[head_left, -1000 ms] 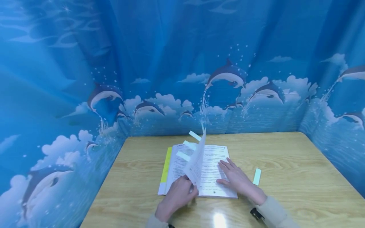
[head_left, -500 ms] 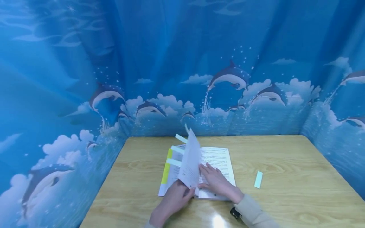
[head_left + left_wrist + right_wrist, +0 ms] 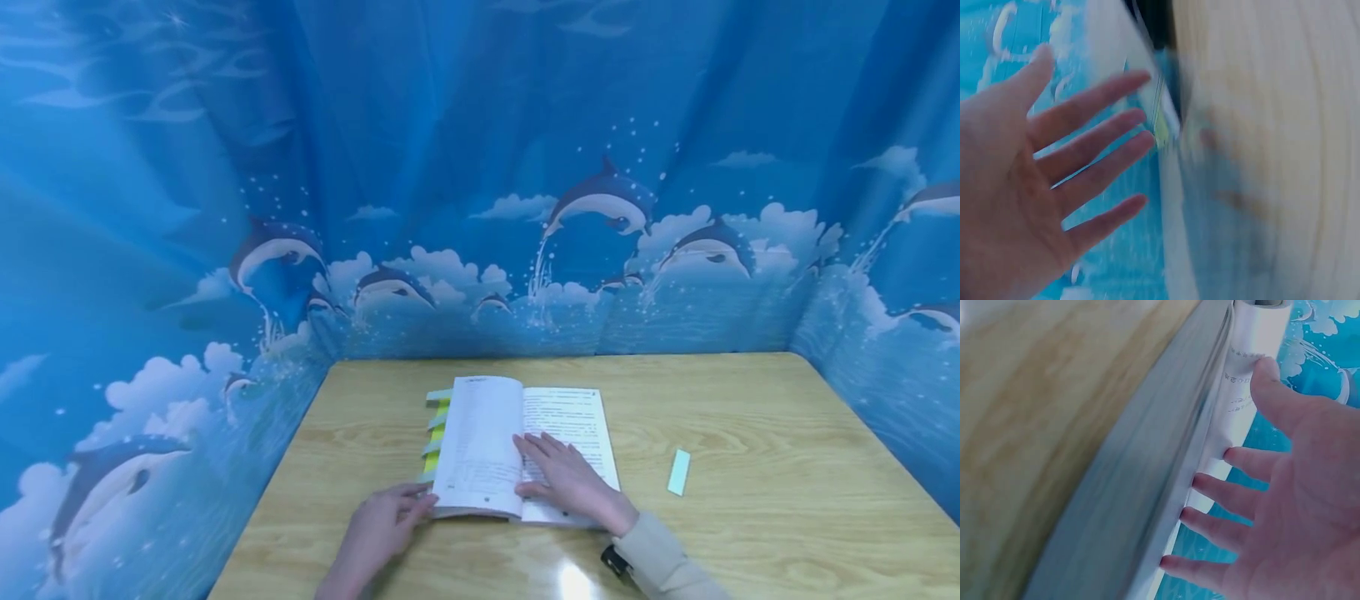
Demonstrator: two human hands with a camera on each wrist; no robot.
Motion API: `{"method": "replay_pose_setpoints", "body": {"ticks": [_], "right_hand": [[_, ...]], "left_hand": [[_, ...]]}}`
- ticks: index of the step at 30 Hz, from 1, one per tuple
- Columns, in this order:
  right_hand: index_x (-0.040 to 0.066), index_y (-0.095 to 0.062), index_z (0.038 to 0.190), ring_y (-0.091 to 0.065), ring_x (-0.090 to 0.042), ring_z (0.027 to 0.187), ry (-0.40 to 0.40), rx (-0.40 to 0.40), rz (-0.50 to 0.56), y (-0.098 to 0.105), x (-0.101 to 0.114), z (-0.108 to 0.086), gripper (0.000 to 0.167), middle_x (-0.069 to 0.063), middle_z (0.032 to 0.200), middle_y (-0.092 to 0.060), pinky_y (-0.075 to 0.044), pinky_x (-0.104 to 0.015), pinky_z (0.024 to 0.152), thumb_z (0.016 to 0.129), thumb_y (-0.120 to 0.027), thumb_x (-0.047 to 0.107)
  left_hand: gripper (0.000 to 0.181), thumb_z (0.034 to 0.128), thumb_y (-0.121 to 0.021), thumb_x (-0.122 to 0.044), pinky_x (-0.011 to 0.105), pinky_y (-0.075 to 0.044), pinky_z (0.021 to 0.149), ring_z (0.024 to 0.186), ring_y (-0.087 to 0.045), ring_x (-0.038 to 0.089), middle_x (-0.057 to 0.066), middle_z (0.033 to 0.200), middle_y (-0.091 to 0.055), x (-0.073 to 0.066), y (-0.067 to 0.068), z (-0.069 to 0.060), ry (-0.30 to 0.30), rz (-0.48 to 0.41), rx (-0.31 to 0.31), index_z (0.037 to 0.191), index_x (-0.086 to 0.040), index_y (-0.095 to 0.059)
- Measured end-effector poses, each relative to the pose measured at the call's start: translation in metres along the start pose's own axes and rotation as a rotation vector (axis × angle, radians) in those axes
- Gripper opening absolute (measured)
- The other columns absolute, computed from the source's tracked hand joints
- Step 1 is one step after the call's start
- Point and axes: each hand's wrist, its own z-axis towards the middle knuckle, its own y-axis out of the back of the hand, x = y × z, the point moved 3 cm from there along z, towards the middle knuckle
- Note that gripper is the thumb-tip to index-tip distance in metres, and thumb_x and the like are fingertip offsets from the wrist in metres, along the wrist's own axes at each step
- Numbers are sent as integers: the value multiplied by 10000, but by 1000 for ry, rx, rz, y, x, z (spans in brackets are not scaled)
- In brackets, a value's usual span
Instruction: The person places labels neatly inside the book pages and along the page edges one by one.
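An open book (image 3: 483, 442) lies on the table, its left pages down flat. Pale green strips (image 3: 432, 447) stick out along its left edge over a yellow band. My left hand (image 3: 377, 529) is at the book's lower left corner, fingers extended; the left wrist view shows this hand (image 3: 1054, 169) with its fingers spread beside the book's edge. My right hand (image 3: 573, 483) rests on the right page near the spine. In the right wrist view the fingertips of this hand (image 3: 1272, 494) touch the page (image 3: 1241, 381), fingers apart.
A loose pale green strip (image 3: 678, 472) lies on the wooden table (image 3: 757, 467) to the right of the book. A blue curtain (image 3: 450, 167) with dolphins and clouds hangs behind the table and along both sides.
The raised pages have come down onto the left side of the book. My left hand has moved left to the corner. My right hand has shifted left from the outer part of the right page.
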Motion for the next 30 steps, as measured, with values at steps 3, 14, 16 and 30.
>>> {"method": "replay_pose_setpoints", "body": {"ticks": [3,14,16,30], "right_hand": [[96,-412,1549,-343,-467,1446,-3,-19,-16,2,3,1,775,-201,1560,-423,-264,-720,1135,936,-665,495],[114,-486,1505,-460,-456,1363,-3,-53,-2,5,3,4,791,-205,1502,-490,-363,-679,1097,860,-760,482],[107,-490,1501,-475,-454,1351,20,-57,4,5,2,4,798,-214,1494,-497,-382,-662,1092,851,-770,474],[57,-462,1512,-442,-456,1382,19,-18,25,6,-2,4,874,-243,1510,-468,-358,-647,1121,809,-819,434]], "left_hand": [[406,1022,-592,-419,515,-564,888,1040,-718,287,12,1082,-772,9,18,0,66,14,-124,680,-271,-755],[289,1043,-579,-268,540,-456,1085,1309,-566,324,109,1386,-631,-45,6,51,-219,25,20,1252,-111,-702],[338,1065,-533,-246,550,-400,1135,1383,-491,340,130,1473,-555,-54,-6,60,-257,16,109,1346,-92,-641],[704,1031,-527,-488,608,-190,1224,1534,-204,370,133,1667,-239,-48,-60,86,-166,-75,335,1581,-89,-344]]}}
